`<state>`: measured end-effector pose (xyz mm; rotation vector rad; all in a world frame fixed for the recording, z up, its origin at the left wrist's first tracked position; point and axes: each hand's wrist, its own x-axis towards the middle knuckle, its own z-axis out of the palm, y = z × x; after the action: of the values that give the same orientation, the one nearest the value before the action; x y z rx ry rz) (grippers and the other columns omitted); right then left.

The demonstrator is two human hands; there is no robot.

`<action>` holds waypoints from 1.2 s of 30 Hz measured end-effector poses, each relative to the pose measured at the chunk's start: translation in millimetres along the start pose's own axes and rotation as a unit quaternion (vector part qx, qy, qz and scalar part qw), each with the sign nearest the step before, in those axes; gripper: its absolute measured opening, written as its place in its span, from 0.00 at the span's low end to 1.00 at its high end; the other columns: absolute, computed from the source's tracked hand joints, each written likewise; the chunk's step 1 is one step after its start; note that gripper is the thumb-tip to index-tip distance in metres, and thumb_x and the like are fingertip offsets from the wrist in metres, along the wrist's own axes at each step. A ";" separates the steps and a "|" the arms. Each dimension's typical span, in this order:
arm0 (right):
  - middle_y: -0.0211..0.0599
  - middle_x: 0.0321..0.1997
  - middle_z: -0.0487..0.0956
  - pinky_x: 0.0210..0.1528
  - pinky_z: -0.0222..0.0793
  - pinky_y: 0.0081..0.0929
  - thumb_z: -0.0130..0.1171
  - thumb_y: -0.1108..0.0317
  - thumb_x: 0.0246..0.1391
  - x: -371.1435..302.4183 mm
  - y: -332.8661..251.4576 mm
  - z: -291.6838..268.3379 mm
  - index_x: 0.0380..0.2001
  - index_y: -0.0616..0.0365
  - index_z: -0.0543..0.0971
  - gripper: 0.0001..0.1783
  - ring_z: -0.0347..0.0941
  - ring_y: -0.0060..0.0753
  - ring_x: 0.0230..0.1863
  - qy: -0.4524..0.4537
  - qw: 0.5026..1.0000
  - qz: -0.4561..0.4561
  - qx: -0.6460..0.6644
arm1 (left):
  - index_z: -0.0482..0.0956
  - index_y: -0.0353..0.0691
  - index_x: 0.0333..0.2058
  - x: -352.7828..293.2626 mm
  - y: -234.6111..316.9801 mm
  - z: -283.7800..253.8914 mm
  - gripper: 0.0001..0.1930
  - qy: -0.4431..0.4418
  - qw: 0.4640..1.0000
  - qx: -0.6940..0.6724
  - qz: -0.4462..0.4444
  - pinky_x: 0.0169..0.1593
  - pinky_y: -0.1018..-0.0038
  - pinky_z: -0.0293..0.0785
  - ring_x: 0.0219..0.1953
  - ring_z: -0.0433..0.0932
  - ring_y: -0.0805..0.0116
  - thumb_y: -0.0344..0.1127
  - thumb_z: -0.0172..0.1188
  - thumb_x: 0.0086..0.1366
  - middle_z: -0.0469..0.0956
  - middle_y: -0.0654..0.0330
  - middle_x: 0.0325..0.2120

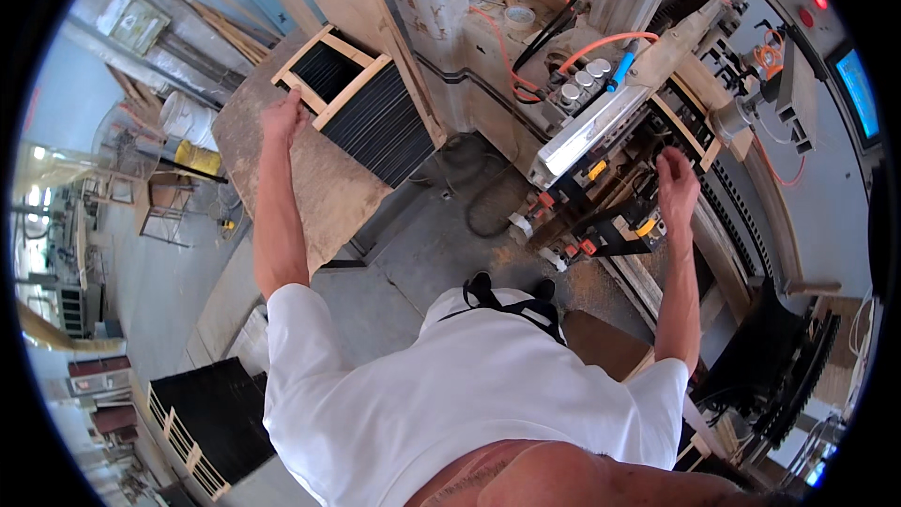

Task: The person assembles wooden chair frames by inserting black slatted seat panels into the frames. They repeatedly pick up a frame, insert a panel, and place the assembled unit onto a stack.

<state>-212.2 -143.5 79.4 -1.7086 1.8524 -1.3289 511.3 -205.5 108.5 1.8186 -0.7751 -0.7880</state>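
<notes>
White shirt [488, 380] fills the foreground, an arm reaching out on either side. The left hand [284, 118] touches the pale wooden frame [353, 91] atop a black-sided stack [383, 131] on the brown desk [328, 199]; whether it grips is unclear. Fingers bent, the right hand [678, 186] is beside the machine [574, 145], near a pale wooden strip [678, 125]; I cannot tell if it holds anything.

So there's a chunky stack [380, 127] of thin black-edged layers by the table's [282, 164] right edge, toward the far end. Up top's a pale wood frame [353, 92], four bars around a dark rectangular hollow. Another pale wood piece [679, 126] sits in the machine [596, 136], partly hidden, can't tell its full shape.
</notes>
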 end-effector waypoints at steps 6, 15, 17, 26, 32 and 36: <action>0.29 0.33 0.81 0.40 0.72 0.17 0.60 0.71 0.60 -94.1 13.0 -15.3 0.44 0.64 0.80 0.10 0.76 0.17 0.35 0.117 0.979 0.122 0.113 | 0.82 0.32 0.37 -62.0 39.2 34.1 0.20 0.174 0.903 0.307 0.246 0.36 0.70 0.75 0.26 0.78 0.68 0.48 0.62 0.64 0.81 0.56 0.26; 0.34 0.34 0.81 0.41 0.71 0.23 0.61 0.65 0.58 -195.8 50.6 -67.2 0.44 0.63 0.79 0.14 0.74 0.21 0.36 0.172 0.954 0.242 -0.036 | 0.79 0.32 0.37 -231.3 -15.9 175.1 0.11 -0.216 0.936 -0.011 0.276 0.30 0.78 0.70 0.24 0.72 0.76 0.35 0.53 0.70 0.75 0.62 0.22; 0.42 0.39 0.82 0.45 0.72 0.32 0.61 0.65 0.55 -221.1 59.1 -86.0 0.44 0.61 0.79 0.16 0.78 0.38 0.40 0.166 0.940 0.278 -0.107 | 0.79 0.33 0.39 -264.1 -69.9 218.8 0.11 -0.370 0.910 -0.030 0.188 0.30 0.79 0.73 0.25 0.73 0.77 0.35 0.53 0.71 0.76 0.63 0.24; 0.46 0.39 0.79 0.45 0.73 0.42 0.63 0.70 0.43 -425.8 84.5 -286.7 0.35 0.58 0.79 0.13 0.76 0.51 0.42 0.262 0.739 0.315 -0.535 | 0.76 0.33 0.48 -323.8 -161.9 300.2 0.13 -0.616 0.773 0.142 0.052 0.36 0.79 0.77 0.32 0.78 0.76 0.34 0.56 0.69 0.80 0.60 0.33; 0.47 0.43 0.79 0.49 0.68 0.49 0.59 0.67 0.50 -556.9 70.6 -339.6 0.37 0.57 0.75 0.11 0.74 0.55 0.47 0.267 0.636 0.536 -0.487 | 0.75 0.33 0.49 -344.8 -181.3 334.7 0.14 -0.627 0.759 0.169 0.041 0.36 0.79 0.77 0.33 0.78 0.75 0.34 0.56 0.69 0.80 0.60 0.34; 0.46 0.42 0.81 0.48 0.70 0.43 0.61 0.65 0.53 -577.6 61.6 -338.2 0.43 0.57 0.75 0.15 0.77 0.51 0.47 0.349 0.708 0.486 -0.376 | 0.75 0.33 0.48 -383.5 -193.2 351.5 0.12 -0.642 0.750 0.158 0.017 0.36 0.79 0.77 0.32 0.78 0.76 0.33 0.55 0.69 0.80 0.61 0.34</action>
<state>-353.1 509.4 4.0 -0.0031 3.2976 -0.7524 38.5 -21.8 -116.7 1.2939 -1.8723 -2.0252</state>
